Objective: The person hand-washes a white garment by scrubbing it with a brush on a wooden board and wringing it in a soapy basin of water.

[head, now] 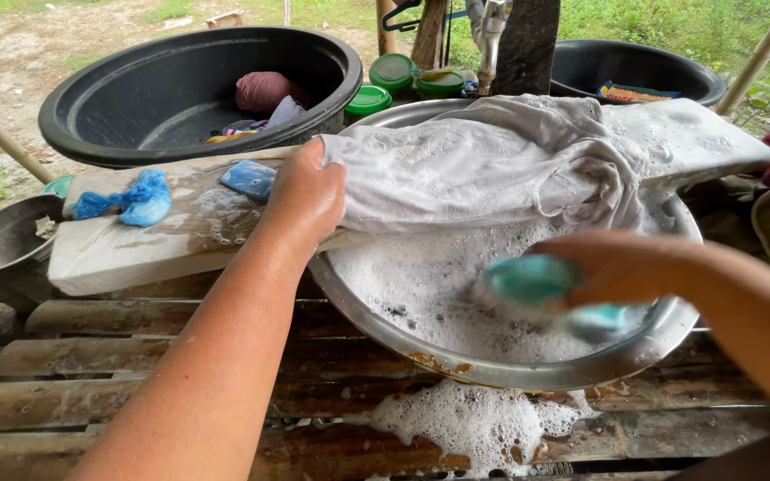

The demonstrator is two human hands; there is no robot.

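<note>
Head view: left hand [307,198] pins the soapy white shirt [483,165], right hand [612,267] fingers wrapped round a teal brush [528,281].
Suds are everywhere, so I reckon the brush could slip into the metal basin [510,370].

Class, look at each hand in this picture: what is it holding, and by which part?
The left hand grips the soapy white cloth at its left edge. The right hand holds a blurred teal brush from above.
</note>
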